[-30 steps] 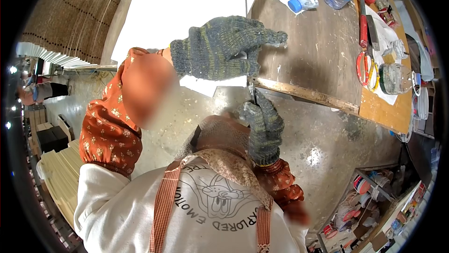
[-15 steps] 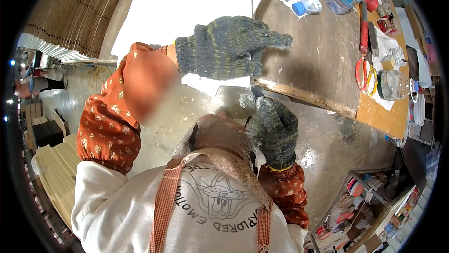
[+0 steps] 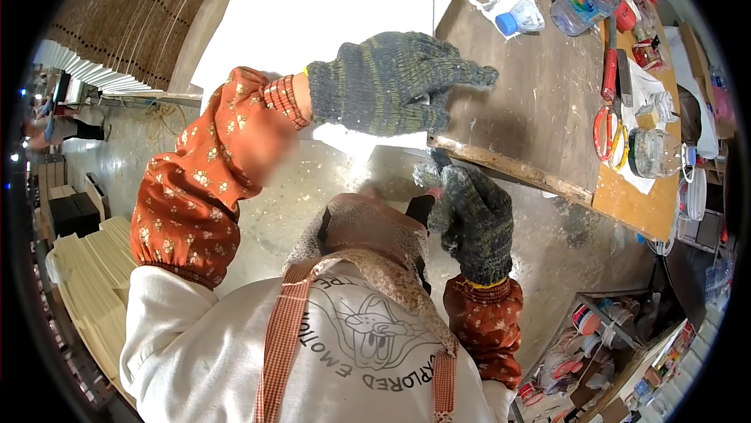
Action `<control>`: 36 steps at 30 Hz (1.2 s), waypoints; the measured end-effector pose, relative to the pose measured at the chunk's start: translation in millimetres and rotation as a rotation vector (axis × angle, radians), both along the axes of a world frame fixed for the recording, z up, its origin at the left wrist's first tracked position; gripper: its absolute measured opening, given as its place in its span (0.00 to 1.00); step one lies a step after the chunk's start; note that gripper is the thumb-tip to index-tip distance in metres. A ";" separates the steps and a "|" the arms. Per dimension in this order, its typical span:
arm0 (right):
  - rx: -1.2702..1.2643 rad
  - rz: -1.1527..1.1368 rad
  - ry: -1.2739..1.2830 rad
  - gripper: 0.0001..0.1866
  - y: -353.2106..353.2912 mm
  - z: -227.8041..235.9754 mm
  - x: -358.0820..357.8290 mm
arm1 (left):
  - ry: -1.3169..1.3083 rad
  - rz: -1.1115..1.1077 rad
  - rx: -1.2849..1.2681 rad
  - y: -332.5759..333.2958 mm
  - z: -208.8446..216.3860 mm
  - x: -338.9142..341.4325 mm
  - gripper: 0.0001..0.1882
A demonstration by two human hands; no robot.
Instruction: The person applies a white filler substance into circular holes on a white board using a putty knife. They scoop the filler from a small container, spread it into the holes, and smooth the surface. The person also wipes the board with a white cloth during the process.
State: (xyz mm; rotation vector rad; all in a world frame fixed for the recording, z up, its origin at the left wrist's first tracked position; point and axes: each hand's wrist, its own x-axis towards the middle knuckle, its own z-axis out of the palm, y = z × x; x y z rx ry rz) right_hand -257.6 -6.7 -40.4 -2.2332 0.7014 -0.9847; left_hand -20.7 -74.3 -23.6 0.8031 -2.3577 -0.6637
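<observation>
My left hand (image 3: 383, 85), in a dark grey-green knitted glove, lies palm down across the white board (image 3: 313, 16) at its near right corner. Its fingers stretch right over the brown worktable (image 3: 508, 110). Just below the table's front edge is my right hand (image 3: 479, 223), in a matching glove. Its fingers are bent and drawn together near the board's corner. The glove's tip looks whitish and worn. Whatever the right hand grips, if anything, is hidden by the fingers.
A clear bottle (image 3: 587, 2), a blue-capped bottle (image 3: 518, 19), red-handled scissors (image 3: 604, 133) and a glass jar (image 3: 653, 153) lie to the right. Brown-edged boards (image 3: 125, 16) stand at far left. Pale panels (image 3: 90, 282) are stacked at left; a cluttered bin (image 3: 583, 345) stands lower right.
The view has shifted slightly. My right hand has moved a little to the right below the table edge. My left hand stays flat on the board's corner.
</observation>
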 end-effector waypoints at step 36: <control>1.747 0.036 -0.889 0.09 30.8 -40.0 38.4 | -0.037 0.036 -0.131 -3.8 11.0 -13.0 0.26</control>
